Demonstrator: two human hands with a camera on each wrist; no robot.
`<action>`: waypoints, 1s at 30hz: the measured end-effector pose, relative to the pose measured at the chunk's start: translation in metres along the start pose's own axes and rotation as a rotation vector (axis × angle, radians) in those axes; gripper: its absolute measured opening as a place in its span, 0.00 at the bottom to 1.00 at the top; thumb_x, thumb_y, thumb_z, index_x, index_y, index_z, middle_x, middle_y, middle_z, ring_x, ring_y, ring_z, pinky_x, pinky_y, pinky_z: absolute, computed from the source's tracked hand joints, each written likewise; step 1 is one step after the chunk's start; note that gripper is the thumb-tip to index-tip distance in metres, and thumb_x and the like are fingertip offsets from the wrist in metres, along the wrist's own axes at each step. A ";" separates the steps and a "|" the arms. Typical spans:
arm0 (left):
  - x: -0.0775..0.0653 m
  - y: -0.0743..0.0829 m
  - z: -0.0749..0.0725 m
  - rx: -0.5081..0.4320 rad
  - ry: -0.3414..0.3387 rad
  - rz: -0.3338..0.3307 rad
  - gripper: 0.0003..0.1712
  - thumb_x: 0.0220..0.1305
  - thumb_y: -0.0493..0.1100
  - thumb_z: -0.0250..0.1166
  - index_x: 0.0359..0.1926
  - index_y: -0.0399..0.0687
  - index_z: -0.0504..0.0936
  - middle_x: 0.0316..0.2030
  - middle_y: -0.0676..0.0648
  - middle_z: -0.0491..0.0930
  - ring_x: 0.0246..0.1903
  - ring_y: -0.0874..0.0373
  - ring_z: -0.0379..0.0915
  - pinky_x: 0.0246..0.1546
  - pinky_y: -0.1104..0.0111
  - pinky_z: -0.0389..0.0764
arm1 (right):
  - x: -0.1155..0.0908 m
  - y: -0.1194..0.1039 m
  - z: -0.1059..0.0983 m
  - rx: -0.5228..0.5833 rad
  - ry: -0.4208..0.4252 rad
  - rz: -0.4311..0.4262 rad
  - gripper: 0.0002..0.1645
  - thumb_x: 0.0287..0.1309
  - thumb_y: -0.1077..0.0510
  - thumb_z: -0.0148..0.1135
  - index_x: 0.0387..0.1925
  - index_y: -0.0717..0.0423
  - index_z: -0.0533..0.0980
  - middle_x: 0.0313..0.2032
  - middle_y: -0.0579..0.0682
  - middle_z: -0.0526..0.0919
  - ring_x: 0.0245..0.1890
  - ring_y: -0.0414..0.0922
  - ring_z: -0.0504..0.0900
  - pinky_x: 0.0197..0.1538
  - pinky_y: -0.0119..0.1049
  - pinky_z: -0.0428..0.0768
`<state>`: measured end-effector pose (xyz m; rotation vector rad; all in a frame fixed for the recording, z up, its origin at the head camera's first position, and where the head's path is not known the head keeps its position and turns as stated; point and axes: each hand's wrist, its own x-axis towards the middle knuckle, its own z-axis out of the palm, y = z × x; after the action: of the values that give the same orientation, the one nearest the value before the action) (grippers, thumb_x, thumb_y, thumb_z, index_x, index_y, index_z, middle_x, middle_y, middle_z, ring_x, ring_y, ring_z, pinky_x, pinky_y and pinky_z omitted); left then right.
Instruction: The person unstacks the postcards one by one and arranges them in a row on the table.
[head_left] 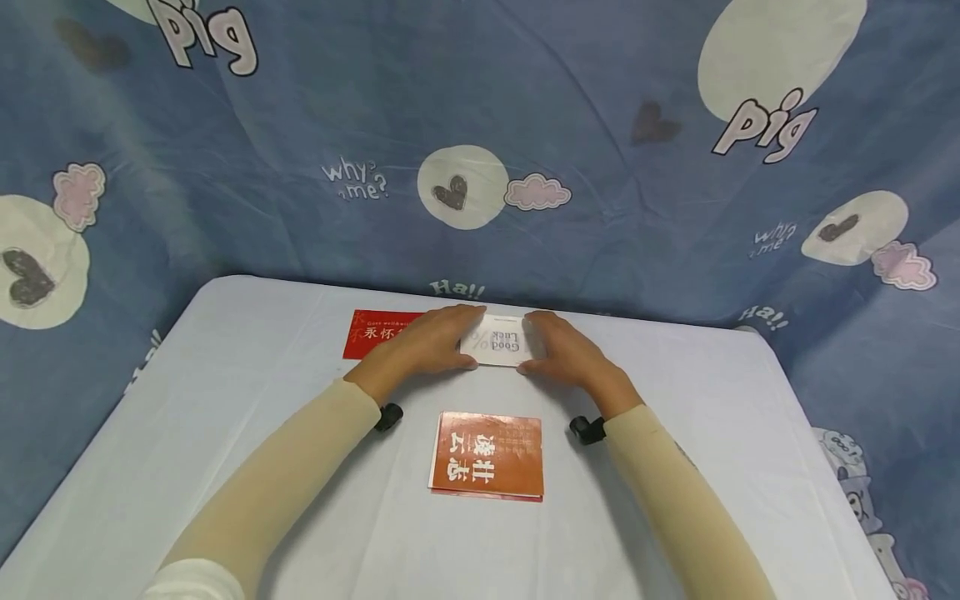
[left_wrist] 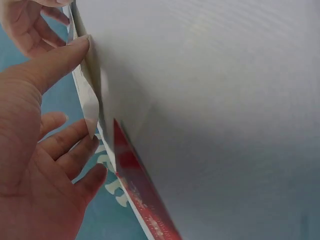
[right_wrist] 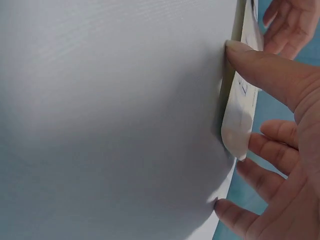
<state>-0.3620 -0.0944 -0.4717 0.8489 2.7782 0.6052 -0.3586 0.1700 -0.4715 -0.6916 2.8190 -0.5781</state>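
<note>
A white card (head_left: 495, 343) printed "Good Luck", its lettering upside down, lies near the table's far edge. My left hand (head_left: 442, 340) holds its left end, thumb at the near edge and fingers toward the far side. At the other end my right hand (head_left: 562, 350) grips it in the same way. Both wrist views show the card (left_wrist: 86, 95) edge-on, its rim (right_wrist: 237, 122) slightly raised off the cloth. Left of it, partly behind my left hand, is a red card (head_left: 369, 333) with white characters.
Closer to me, an orange-red card (head_left: 491, 454) with white characters lies on top of at least one more red card. White cloth covers the table (head_left: 300, 500). A blue printed curtain (head_left: 600, 250) hangs behind the far edge.
</note>
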 end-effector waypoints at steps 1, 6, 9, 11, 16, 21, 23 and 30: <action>0.000 0.000 0.000 -0.002 -0.005 -0.006 0.56 0.60 0.49 0.80 0.81 0.43 0.59 0.76 0.41 0.65 0.75 0.45 0.60 0.76 0.53 0.60 | 0.001 0.000 0.000 0.006 -0.006 0.004 0.53 0.57 0.50 0.80 0.76 0.63 0.63 0.74 0.61 0.67 0.74 0.58 0.66 0.76 0.51 0.64; 0.001 0.000 -0.002 -0.027 -0.033 -0.052 0.56 0.60 0.50 0.79 0.82 0.44 0.58 0.77 0.41 0.63 0.76 0.44 0.58 0.76 0.52 0.60 | 0.003 -0.001 -0.002 0.028 -0.023 0.007 0.52 0.57 0.50 0.79 0.75 0.65 0.63 0.74 0.62 0.68 0.74 0.58 0.66 0.76 0.51 0.63; 0.001 -0.002 -0.001 -0.044 -0.042 -0.072 0.56 0.60 0.51 0.79 0.81 0.44 0.59 0.78 0.41 0.63 0.76 0.44 0.58 0.76 0.52 0.59 | 0.004 -0.001 -0.001 0.042 -0.026 0.010 0.51 0.57 0.51 0.79 0.75 0.65 0.64 0.73 0.63 0.68 0.74 0.59 0.66 0.76 0.51 0.63; 0.001 -0.003 -0.001 -0.046 -0.043 -0.080 0.56 0.60 0.51 0.80 0.81 0.44 0.59 0.77 0.41 0.64 0.76 0.45 0.59 0.76 0.53 0.59 | 0.004 0.000 0.000 0.048 -0.031 0.008 0.51 0.58 0.51 0.79 0.75 0.64 0.64 0.73 0.63 0.68 0.75 0.58 0.65 0.77 0.51 0.62; 0.001 -0.004 -0.001 -0.022 -0.059 -0.079 0.56 0.60 0.51 0.79 0.81 0.42 0.59 0.77 0.42 0.64 0.77 0.47 0.57 0.79 0.54 0.49 | 0.003 0.001 0.001 0.057 -0.038 0.011 0.50 0.59 0.50 0.78 0.75 0.63 0.64 0.74 0.62 0.68 0.75 0.58 0.64 0.77 0.51 0.61; 0.000 -0.003 -0.002 -0.016 -0.057 -0.079 0.55 0.60 0.51 0.79 0.81 0.42 0.60 0.77 0.42 0.64 0.78 0.49 0.56 0.80 0.55 0.44 | 0.002 0.001 0.001 0.068 -0.033 0.007 0.50 0.59 0.51 0.78 0.76 0.63 0.64 0.74 0.62 0.67 0.76 0.58 0.64 0.77 0.51 0.60; 0.000 -0.003 -0.002 -0.024 -0.053 -0.081 0.55 0.60 0.51 0.79 0.80 0.41 0.60 0.77 0.42 0.64 0.77 0.49 0.56 0.80 0.56 0.44 | 0.002 0.001 0.002 0.070 -0.032 0.002 0.50 0.60 0.51 0.77 0.76 0.63 0.63 0.75 0.62 0.66 0.76 0.58 0.63 0.78 0.51 0.60; 0.001 -0.002 -0.001 0.005 -0.041 -0.058 0.55 0.60 0.52 0.79 0.80 0.40 0.60 0.77 0.41 0.64 0.78 0.49 0.55 0.80 0.54 0.42 | 0.002 0.003 0.003 0.090 -0.038 0.021 0.50 0.61 0.50 0.76 0.77 0.62 0.62 0.77 0.62 0.63 0.78 0.58 0.59 0.79 0.51 0.57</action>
<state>-0.3639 -0.0960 -0.4717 0.7705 2.7581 0.5652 -0.3605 0.1708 -0.4757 -0.6490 2.7429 -0.6761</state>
